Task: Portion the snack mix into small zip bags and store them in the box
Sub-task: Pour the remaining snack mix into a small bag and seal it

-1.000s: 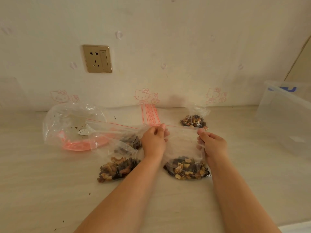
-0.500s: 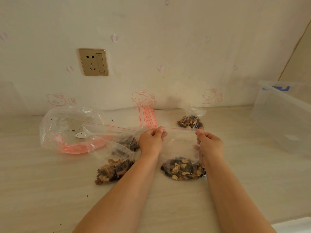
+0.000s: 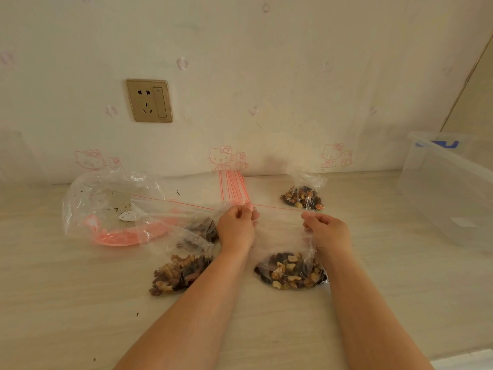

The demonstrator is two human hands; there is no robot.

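**Both hands pinch the red seal of a filled zip bag**

Head view: both forearms reach forward over the pale wooden counter (image 3: 80,303). The left hand (image 3: 236,228) is curled, its fingertips pinching the left end of the red zip line of a small zip bag (image 3: 282,236). The right hand (image 3: 329,231) pinches the same line at its right end, thumb and fingers closed on the plastic. The seal runs nearly straight between them, held up off the counter. The bag's lower part rests on the counter between the wrists, filled with snack mix (image 3: 290,273) of nuts and dark dried fruit.

Left of the left forearm lies another filled bag (image 3: 177,273), partly hidden by that arm, with more bagged mix (image 3: 200,231) just behind it. A large, nearly emptied clear bag (image 3: 112,206) with a pink zip band sits farther left, a white spoon (image 3: 128,216) inside it. A stack of unused zip bags (image 3: 233,189) lies against the wall behind the left hand. A third filled bag (image 3: 302,196) stands near the wall, behind the right hand. The clear plastic box (image 3: 450,188) stands well apart at the right. A wall socket (image 3: 149,100) is above.
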